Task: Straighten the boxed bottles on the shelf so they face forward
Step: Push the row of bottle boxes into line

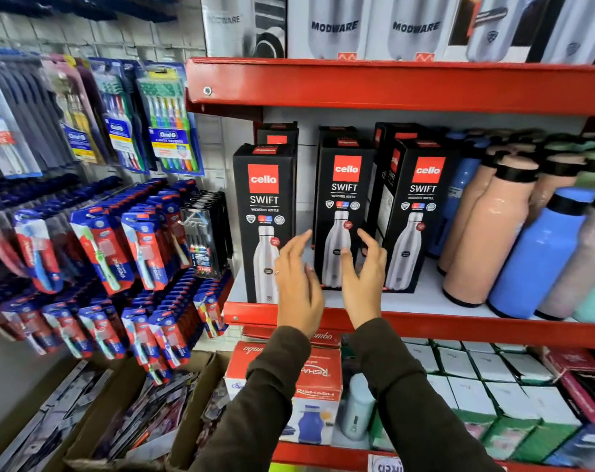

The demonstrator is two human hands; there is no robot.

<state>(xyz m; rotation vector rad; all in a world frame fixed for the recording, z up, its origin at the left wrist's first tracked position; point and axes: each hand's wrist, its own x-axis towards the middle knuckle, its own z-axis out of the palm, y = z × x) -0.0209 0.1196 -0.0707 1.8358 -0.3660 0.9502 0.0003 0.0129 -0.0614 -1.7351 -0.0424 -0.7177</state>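
Grip: both hands are spreading open, fingers apart, pinching nothing that I can see.
Left hand (298,284): I am seeing it hovering in front of the gap between the left box and the middle box, palm turned inward, fingertips near the middle box's left edge; I cannot tell whether they are touching it.
Right hand (364,281): it is hanging in front of the middle box's lower right corner, palm facing the left hand, thumb lying across the box's printed bottle.
Middle box (344,199): it is standing upright between my two hands, set back from the front edge of the shelf, its printed front facing forward.
Left box (264,212): it is standing upright right at the shelf's front edge, near its left end, front facing out.
Right box (420,212): it is standing just beside the middle box, turned slightly so one side panel is showing on its left.
Rear boxes (277,134): more black boxes are standing behind the front row.
Shelf (459,330): its red front lip is running under all three boxes.
Loose bottles (541,253): peach and blue ones are leaning together toward the shelf's right end.
Toothbrush packs (166,120): they are hanging on the wall left of the shelf.
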